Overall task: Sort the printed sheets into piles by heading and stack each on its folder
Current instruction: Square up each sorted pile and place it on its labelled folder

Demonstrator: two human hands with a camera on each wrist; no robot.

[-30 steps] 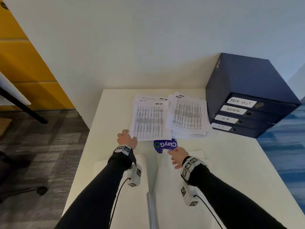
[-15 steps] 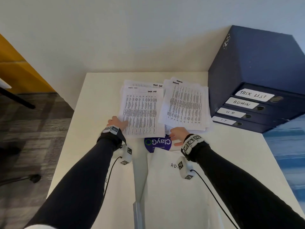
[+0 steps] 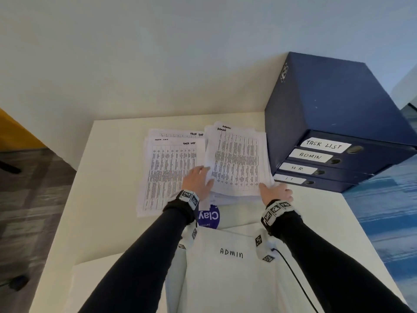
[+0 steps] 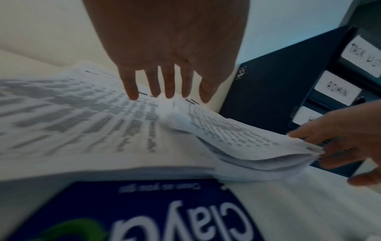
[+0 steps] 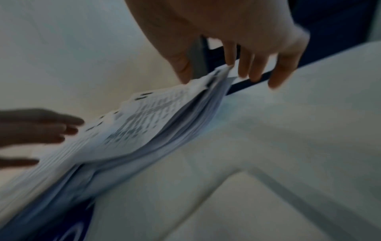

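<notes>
Two piles of printed sheets lie at the back of the table. The Task List pile (image 3: 171, 170) is on the left and the Admin pile (image 3: 237, 161) on the right. My left hand (image 3: 198, 181) lies with straight, spread fingers (image 4: 169, 81) at the Admin pile's left edge, over the seam between the piles. My right hand (image 3: 275, 192) holds the Admin pile's near right corner (image 5: 206, 84), thumb on top and fingers at the edge, and that corner is raised. A white folder marked ADMIN (image 3: 230, 267) lies in front of the piles, under my forearms.
A dark blue drawer box (image 3: 338, 123) labelled TASK LIST, ADMIN, HR and IT stands at the right, close to the Admin pile. A second white folder (image 3: 108, 279) lies at the near left. A round blue sticker (image 3: 208, 216) shows between piles and folders.
Both hands have moved forward to the Admin pile. The left hand left the Task List pile's near corner and went right. The right hand reached the Admin pile's right corner and raised it.
</notes>
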